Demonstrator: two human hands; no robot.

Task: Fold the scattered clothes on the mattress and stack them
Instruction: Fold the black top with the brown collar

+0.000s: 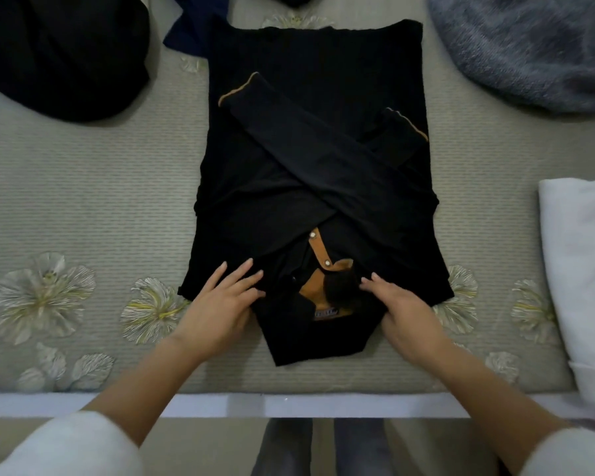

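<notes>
Black shirt [310, 173] laid flat at mid-mattress [83, 201], collar nearest the person, hem away. Both sleeves already folded in and crossed over the chest; tan cuffs seen on either side of the shirt's middle.

Left hand [220, 300] rested flat on the shirt just left of the collar, fingers straight and slightly spread. Right hand [406, 310] laid flat just right of the collar, fingers straight and close together. Nothing is gripped by either.

Progress judged early to middle: the sleeve fold is done, the lengthwise fold is not yet made.

Still unfolded: a black heap [59, 53] beyond the shirt's far-left corner, a navy piece [193, 25] touching that corner, a grey fluffy item [529, 46] beyond the far-right corner. A white folded piece [581, 269], right of the shirt, is possibly the stack begun.
</notes>
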